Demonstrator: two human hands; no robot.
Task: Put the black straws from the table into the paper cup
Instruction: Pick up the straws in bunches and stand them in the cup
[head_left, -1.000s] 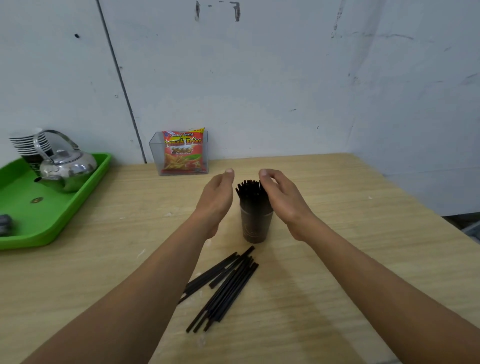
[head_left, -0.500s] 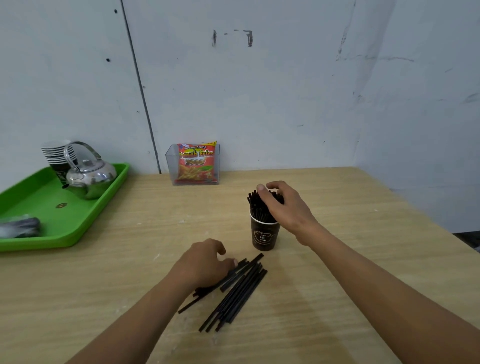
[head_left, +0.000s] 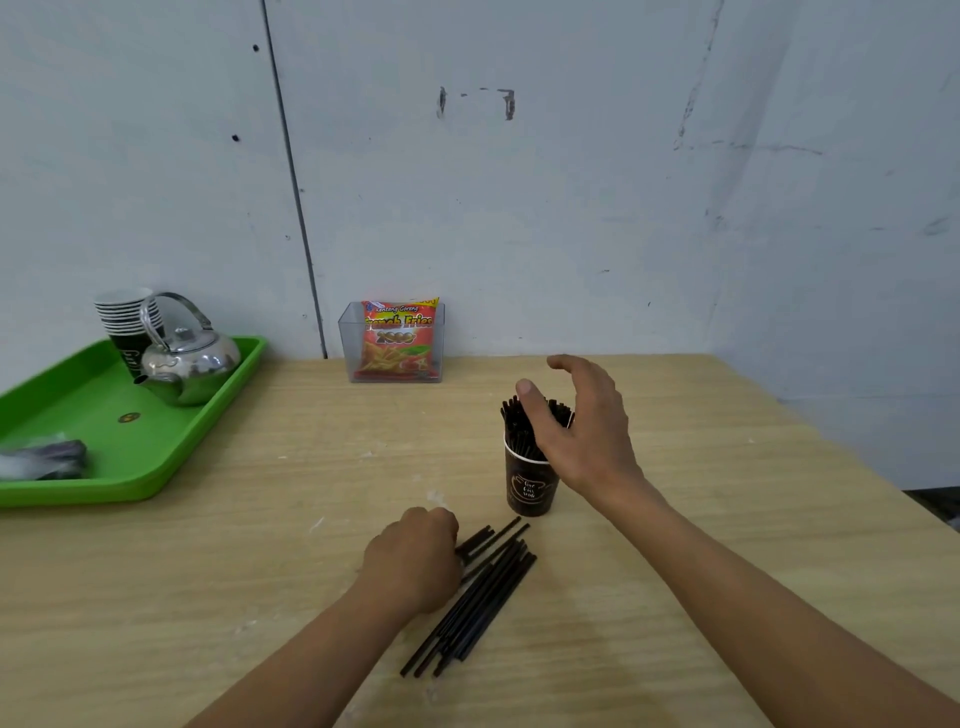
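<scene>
A dark paper cup stands upright on the wooden table, packed with several black straws that stick up above its rim. My right hand hovers at the cup's right side with fingers spread, its thumb in front of the straw tops. A loose pile of black straws lies flat on the table in front of the cup. My left hand rests on the left end of that pile, fingers curled over some straws.
A green tray at the left holds a steel kettle, a stack of paper cups and a dark wrapped item. A clear box with a French fries snack bag stands against the wall.
My left hand dropped from beside the cup down onto the loose straws and curled over them. My right hand opened and lifted off the straws in the cup.
</scene>
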